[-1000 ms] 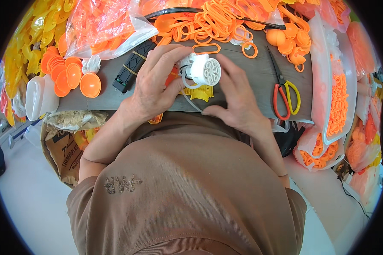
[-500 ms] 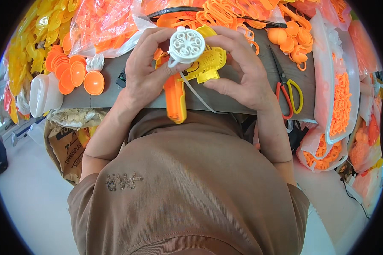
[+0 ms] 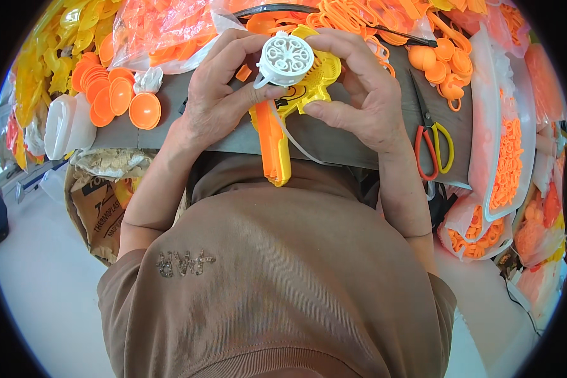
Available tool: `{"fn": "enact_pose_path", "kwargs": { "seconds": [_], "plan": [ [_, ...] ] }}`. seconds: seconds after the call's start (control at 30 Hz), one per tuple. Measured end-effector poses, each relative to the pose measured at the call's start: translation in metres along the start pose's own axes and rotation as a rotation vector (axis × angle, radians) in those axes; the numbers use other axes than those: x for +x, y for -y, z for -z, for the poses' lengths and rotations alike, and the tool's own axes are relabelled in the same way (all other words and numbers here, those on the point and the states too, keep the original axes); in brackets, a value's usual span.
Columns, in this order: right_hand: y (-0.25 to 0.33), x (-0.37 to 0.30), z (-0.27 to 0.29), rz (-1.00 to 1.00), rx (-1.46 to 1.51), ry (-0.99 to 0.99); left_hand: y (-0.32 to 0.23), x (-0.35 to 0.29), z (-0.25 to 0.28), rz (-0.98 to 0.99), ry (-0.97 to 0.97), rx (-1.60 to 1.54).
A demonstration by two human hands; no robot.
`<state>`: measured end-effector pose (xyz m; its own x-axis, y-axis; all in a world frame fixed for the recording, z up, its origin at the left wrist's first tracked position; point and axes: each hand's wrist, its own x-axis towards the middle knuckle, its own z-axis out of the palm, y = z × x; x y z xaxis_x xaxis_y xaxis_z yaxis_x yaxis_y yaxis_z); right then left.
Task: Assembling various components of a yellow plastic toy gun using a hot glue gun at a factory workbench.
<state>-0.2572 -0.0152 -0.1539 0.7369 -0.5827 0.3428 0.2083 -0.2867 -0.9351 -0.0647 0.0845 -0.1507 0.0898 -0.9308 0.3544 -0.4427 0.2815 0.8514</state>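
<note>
Both hands hold up a half-open toy bubble gun in front of my chest, over the table's near edge. Its yellow shell point(image 3: 324, 69) carries an orange handle point(image 3: 273, 145) that hangs down. A white round bubble nozzle point(image 3: 286, 58) with several ring-shaped openings sits at its front, a small loop at its side. My left hand point(image 3: 217, 88) grips the nozzle side, thumb under the white piece. My right hand point(image 3: 368, 94) clasps the yellow shell between thumb and fingers. A thin white tube point(image 3: 293, 140) trails from the gun. Its inner parts are mostly hidden.
Scissors point(image 3: 427, 120) with a red and a yellow handle lie right on the grey table. Orange cups point(image 3: 145, 111) and a white container point(image 3: 69, 126) stand left. A bin of small orange parts point(image 3: 509, 157) is at right. Bagged orange parts point(image 3: 164, 31) line the back.
The bubble gun has turned slightly, its handle swinging right and hanging straighter. The yellow shell now sits closer behind the nozzle. Both hands keep their hold, and the whole view has shifted a little.
</note>
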Motion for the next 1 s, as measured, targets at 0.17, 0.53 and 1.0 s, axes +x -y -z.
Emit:
{"fn": "enact_pose_path", "kwargs": {
  "seconds": [0.17,0.53,1.0],
  "plan": [
    [0.001,-0.001,-0.004,-0.017,-0.034,-0.005,0.002,-0.003,0.003,0.01,-0.006,0.028],
    [-0.003,0.003,-0.005,-0.022,0.13,0.018,-0.003,0.0,0.01,-0.078,0.045,0.127],
    [0.009,-0.002,-0.028,-0.044,0.187,-0.081,-0.007,-0.01,0.001,-0.019,-0.125,0.053]
  ]
}}
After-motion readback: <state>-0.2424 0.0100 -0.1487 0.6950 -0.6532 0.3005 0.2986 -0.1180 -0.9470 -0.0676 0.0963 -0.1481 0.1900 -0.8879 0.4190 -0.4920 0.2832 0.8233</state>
